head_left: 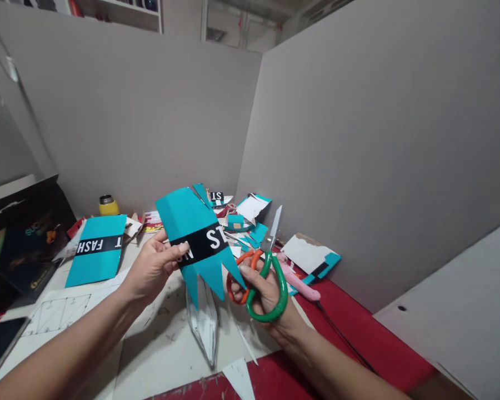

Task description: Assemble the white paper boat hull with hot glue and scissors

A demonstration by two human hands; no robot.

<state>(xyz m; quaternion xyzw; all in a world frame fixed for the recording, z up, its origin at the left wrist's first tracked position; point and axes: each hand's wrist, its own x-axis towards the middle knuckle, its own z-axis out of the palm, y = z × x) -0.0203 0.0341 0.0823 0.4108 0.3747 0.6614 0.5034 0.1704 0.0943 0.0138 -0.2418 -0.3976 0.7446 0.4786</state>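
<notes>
My left hand (160, 258) pinches a teal piece of cardboard (177, 208) by its left edge, thumb on the black printed band. Pointed teeth are cut along the card's lower edge, and a slit strip stands at its upper right corner. In my right hand (266, 289) is a pair of scissors (270, 239) with one green and one orange handle, blades pointing up, close to the card's right side. The scissors' blades look closed. Below the card, a white pointed paper shape (204, 328) lies on the table, its upper end hidden by the card.
Another teal card (98, 253) lies at left, with a yellow bottle (108, 205) behind it. Teal and white scraps (250, 208) pile up at the back. A pink tool (302, 286) with a dark cord lies at right on red cloth (341, 316). Grey partitions (150, 111) enclose the table.
</notes>
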